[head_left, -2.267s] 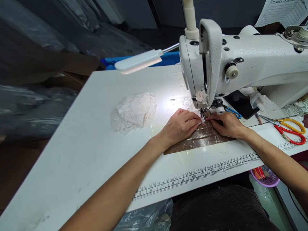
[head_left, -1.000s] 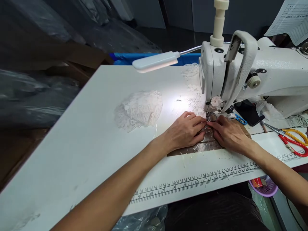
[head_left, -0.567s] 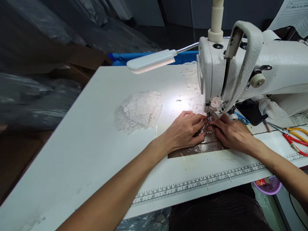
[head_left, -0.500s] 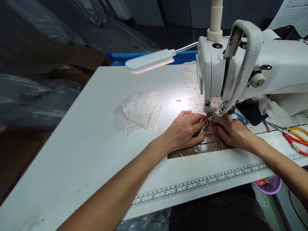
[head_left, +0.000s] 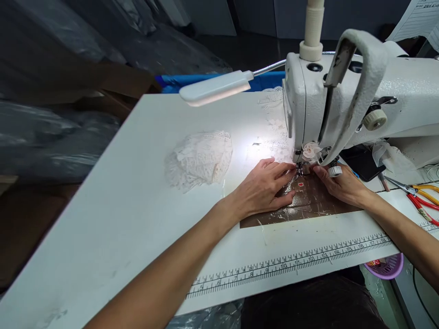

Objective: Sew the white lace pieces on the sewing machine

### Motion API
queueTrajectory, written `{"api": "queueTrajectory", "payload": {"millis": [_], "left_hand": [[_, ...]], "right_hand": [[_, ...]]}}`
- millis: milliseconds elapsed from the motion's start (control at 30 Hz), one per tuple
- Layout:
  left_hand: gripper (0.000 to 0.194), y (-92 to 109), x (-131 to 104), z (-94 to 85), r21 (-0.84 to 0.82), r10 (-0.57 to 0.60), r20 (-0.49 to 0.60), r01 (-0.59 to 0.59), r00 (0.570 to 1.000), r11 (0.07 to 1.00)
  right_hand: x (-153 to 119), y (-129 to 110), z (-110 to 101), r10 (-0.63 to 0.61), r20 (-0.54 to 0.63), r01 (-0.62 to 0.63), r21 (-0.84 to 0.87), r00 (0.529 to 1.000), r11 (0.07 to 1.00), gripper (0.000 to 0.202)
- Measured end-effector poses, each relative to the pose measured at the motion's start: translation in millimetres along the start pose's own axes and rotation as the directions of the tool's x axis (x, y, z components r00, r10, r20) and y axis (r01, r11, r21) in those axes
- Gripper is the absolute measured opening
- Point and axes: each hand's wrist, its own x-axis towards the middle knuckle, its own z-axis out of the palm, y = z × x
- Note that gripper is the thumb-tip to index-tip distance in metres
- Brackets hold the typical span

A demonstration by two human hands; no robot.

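My left hand [head_left: 265,186] lies with its fingers stretched out on the brown machine bed plate [head_left: 310,201], fingertips just left of the presser foot [head_left: 301,169]. White lace [head_left: 279,153] runs behind those fingertips, some of it hidden by them. My right hand [head_left: 343,185] is to the right of the presser foot, thumb and fingers curled together beside the machine's lower knob [head_left: 334,171]. Whatever its fingers hold, if anything, is hidden. A blue-handled tool [head_left: 356,174] shows only slightly behind this hand.
The white sewing machine [head_left: 343,100] stands at the right, a lamp [head_left: 216,87] to its left. A heap of lace [head_left: 202,160] lies on the white table [head_left: 130,219]. At right are a black phone [head_left: 363,161], orange-and-red-handled scissors [head_left: 420,196] and a purple basket [head_left: 391,269].
My right hand has moved right, away from the presser foot, and now covers most of the blue-handled tool. My left hand stays on the plate. The view has shifted slightly.
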Motion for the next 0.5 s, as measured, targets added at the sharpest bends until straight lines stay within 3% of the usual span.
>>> {"api": "queueTrajectory", "payload": {"millis": [233, 500], "left_hand": [[0.039, -0.6, -0.9, 0.2, -0.015, -0.038, 0.032, 0.039, 0.999, 0.999], [0.038, -3.5, 0.4, 3.8, -0.033, -0.063, -0.014, 0.062, 0.998, 0.998]], "right_hand": [[-11.3, 1.3, 3.5, -0.007, -0.144, 0.014, 0.050, 0.990, 0.999, 0.024], [-10.0, 3.4, 1.5, 0.025, -0.156, -0.015, 0.067, 0.987, 0.998, 0.025]]}}
